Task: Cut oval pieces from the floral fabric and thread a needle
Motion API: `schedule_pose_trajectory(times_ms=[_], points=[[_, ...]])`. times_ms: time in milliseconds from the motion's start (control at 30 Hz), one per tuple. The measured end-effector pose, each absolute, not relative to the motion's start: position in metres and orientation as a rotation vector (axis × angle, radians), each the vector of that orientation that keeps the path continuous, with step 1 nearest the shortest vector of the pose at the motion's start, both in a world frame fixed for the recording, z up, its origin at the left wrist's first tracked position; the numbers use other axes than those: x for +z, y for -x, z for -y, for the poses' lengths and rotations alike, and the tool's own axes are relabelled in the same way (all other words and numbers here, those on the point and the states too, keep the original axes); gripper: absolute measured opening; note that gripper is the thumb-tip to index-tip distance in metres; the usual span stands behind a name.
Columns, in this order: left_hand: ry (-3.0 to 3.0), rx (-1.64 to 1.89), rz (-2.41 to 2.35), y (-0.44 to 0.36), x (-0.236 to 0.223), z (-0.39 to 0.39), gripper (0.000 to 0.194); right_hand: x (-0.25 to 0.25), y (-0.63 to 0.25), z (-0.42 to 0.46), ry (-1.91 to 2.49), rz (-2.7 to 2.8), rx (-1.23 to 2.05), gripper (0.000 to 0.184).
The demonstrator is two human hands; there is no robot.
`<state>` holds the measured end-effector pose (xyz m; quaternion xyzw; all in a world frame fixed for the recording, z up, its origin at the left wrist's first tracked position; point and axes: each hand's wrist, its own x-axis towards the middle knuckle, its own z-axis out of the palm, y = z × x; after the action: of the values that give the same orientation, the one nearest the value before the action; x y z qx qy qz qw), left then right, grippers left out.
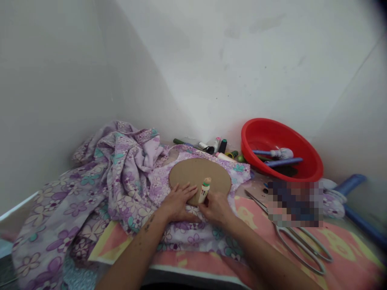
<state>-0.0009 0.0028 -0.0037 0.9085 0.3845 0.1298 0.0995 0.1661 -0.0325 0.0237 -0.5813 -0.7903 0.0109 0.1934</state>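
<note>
A brown oval cardboard template point(199, 173) lies on purple floral fabric point(121, 181). My left hand point(178, 201) rests flat on the template's near left edge, fingers spread. My right hand point(216, 207) grips a white marker point(204, 190) with a green band, held upright with its tip down at the template's near edge.
Large metal scissors point(298, 237) lie to the right on a pink and yellow mat. A red basin point(281, 149) with tools stands at the back right. Thread spools and markers point(219, 147) sit along the wall. Bunched fabric piles up at the left. White walls close in behind.
</note>
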Motion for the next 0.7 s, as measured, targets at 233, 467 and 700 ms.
schedule_pose_trajectory(times_ms=[233,467,700], points=[[-2.683,0.304,-1.152,0.002,-0.003,-0.004,0.096,0.020,-0.199,0.037,1.684,2.058,0.082,0.014],[-2.674,0.298,-1.148,0.002,-0.001,-0.003,0.095,0.018,-0.208,0.041,1.693,1.968,0.171,0.016],[-2.666,0.280,-1.138,0.002,0.006,-0.002,0.088,0.001,-0.213,0.047,1.512,1.829,0.518,0.021]])
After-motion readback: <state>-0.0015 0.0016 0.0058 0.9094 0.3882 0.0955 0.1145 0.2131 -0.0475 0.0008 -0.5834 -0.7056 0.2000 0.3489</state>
